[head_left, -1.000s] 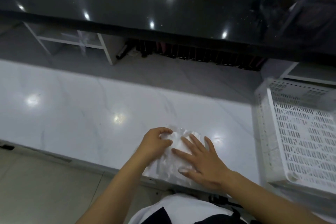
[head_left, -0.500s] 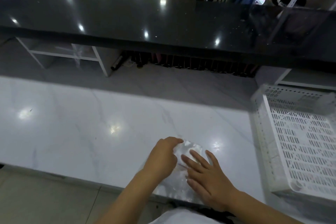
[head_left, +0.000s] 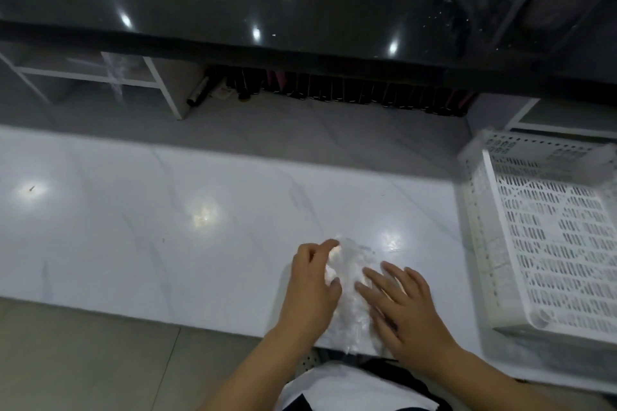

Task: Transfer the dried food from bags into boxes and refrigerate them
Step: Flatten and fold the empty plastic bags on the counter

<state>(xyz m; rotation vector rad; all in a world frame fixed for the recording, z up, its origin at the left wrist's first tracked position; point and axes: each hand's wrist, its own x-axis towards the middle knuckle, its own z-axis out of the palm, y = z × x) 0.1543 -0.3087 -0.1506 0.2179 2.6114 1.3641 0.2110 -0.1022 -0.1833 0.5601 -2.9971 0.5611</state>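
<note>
Both hands have slid nearer together on the clear bag (head_left: 350, 290) at the table (head_left: 167, 227) edge, left hand (head_left: 312, 287) pinching, right hand (head_left: 405, 307) flat; pressing evenly should flatten it.

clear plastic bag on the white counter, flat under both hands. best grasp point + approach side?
Pinch the clear plastic bag at its far crumpled end, coming from above. That end bunches up off the white counter, giving a fold to pinch; the rest lies flat. The left hand already curls there, while the right hand presses the flat part.
</note>
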